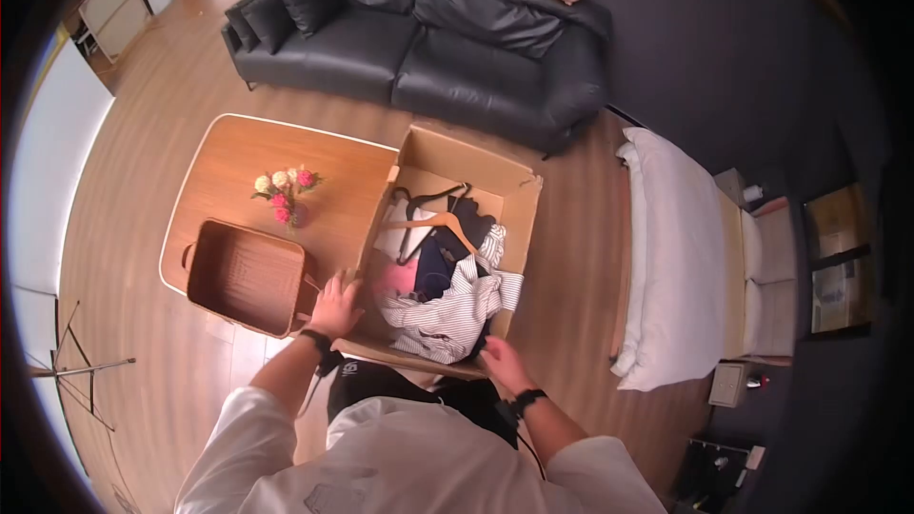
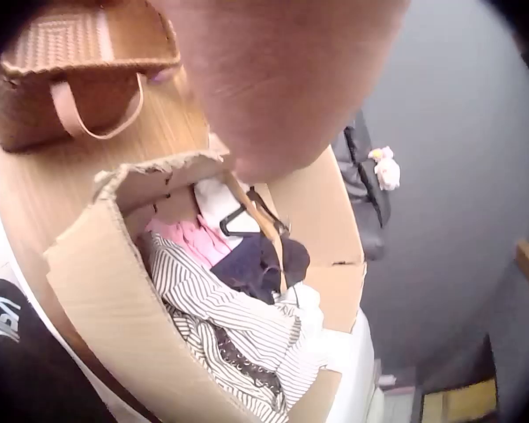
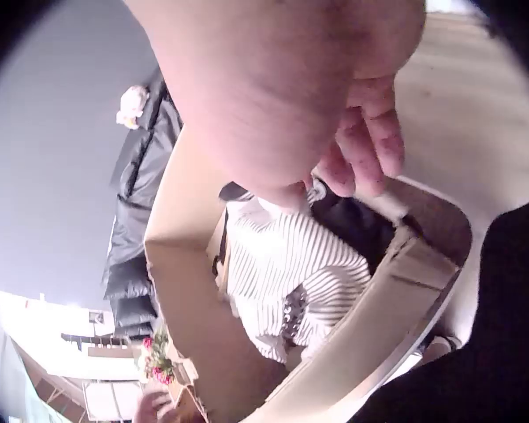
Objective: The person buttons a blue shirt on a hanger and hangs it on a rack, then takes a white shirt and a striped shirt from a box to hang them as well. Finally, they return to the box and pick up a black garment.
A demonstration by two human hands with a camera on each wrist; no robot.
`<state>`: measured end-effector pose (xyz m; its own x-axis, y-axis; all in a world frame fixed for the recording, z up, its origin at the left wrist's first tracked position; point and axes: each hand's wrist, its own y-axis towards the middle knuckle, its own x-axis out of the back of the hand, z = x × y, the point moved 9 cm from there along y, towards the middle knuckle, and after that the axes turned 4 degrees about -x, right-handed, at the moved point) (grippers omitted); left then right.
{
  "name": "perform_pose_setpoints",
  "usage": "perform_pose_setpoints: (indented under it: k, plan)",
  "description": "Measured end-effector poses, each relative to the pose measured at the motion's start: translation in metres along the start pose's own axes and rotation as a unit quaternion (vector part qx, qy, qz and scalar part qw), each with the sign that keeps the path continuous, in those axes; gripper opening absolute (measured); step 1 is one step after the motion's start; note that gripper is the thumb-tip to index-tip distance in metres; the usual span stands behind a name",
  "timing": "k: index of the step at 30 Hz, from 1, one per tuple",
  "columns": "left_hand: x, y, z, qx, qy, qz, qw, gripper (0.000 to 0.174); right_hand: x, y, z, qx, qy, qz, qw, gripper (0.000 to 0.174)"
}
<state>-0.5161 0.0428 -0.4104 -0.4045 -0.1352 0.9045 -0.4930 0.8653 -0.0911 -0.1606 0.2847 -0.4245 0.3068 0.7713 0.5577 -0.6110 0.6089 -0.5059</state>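
Note:
A cardboard box stands in front of the person, with clothes piled inside. On top of the pile lies a striped shirt, its sleeve over the right side. Beneath it show a navy garment and a pink one. A wooden hanger and a black hanger lie farther back. My left hand is at the box's left edge with its fingers stretched forward. At the front right corner, my right hand hangs with fingers loosely bent, close to a black garment beside the shirt.
Left of the box is a wooden table with a woven basket and a vase of flowers. A black sofa stands behind. On the right is a bed; a thin black stand is at far left.

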Motion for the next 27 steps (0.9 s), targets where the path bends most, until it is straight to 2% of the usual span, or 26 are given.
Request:
perform_pose_setpoints:
  k: [1, 2, 3, 5, 6, 8, 12, 15, 17, 19, 20, 21, 22, 25, 27]
  plan:
    - [-0.006, 0.017, 0.000, -0.009, 0.008, 0.025, 1.000, 0.070, -0.004, 0.017, 0.026, 0.005, -0.021, 0.003, 1.000, 0.053]
    - [-0.025, 0.021, 0.006, 0.013, 0.023, 0.109, 0.994, 0.076, -0.009, 0.030, 0.044, 0.016, -0.036, 0.009, 0.999, 0.060]
    - [-0.038, 0.024, 0.013, 0.044, -0.023, 0.150, 0.987, 0.074, -0.014, 0.044, 0.059, 0.030, -0.050, 0.017, 0.998, 0.068]
    - [-0.067, 0.018, 0.027, 0.110, -0.107, 0.231, 0.961, 0.072, -0.024, 0.077, 0.077, 0.123, -0.160, -0.009, 0.979, 0.082]
    - [-0.075, 0.019, 0.032, 0.093, -0.104, 0.195, 0.971, 0.070, -0.021, 0.093, 0.088, 0.093, -0.148, 0.011, 0.985, 0.085]
    - [-0.079, 0.012, 0.031, 0.095, -0.083, 0.224, 0.966, 0.070, -0.017, 0.115, 0.113, 0.035, -0.122, 0.054, 0.990, 0.090]
    - [-0.067, 0.009, 0.018, 0.094, -0.064, 0.266, 0.957, 0.073, -0.044, 0.138, 0.095, 0.135, -0.135, 0.094, 0.977, 0.099]
    - [-0.067, -0.001, 0.010, 0.099, -0.063, 0.291, 0.950, 0.077, -0.063, 0.111, 0.038, -0.015, -0.202, 0.198, 0.959, 0.090]
    - [-0.065, -0.010, 0.004, 0.096, -0.043, 0.306, 0.946, 0.078, -0.079, 0.087, -0.013, -0.001, -0.221, 0.192, 0.956, 0.060]
    - [-0.054, -0.016, -0.006, 0.091, -0.007, 0.321, 0.943, 0.079, -0.095, 0.061, -0.075, -0.047, -0.261, 0.287, 0.921, 0.032]
    - [-0.095, -0.025, 0.017, 0.074, -0.036, 0.289, 0.954, 0.078, -0.086, 0.049, -0.075, -0.029, -0.253, 0.256, 0.932, 0.027]
    - [-0.090, -0.027, 0.015, 0.081, -0.061, 0.286, 0.953, 0.078, -0.079, 0.039, -0.074, -0.013, -0.245, 0.225, 0.943, 0.022]
    - [-0.085, -0.027, 0.013, 0.089, -0.085, 0.282, 0.951, 0.077, -0.077, 0.036, -0.074, -0.016, -0.210, 0.230, 0.950, 0.032]
    - [-0.089, -0.028, 0.018, 0.077, -0.127, 0.269, 0.952, 0.077, -0.056, 0.050, -0.067, -0.035, -0.158, 0.126, 0.979, 0.052]
    - [-0.093, -0.028, 0.021, 0.066, -0.137, 0.256, 0.955, 0.077, -0.033, 0.066, -0.038, 0.015, -0.176, 0.013, 0.984, 0.071]
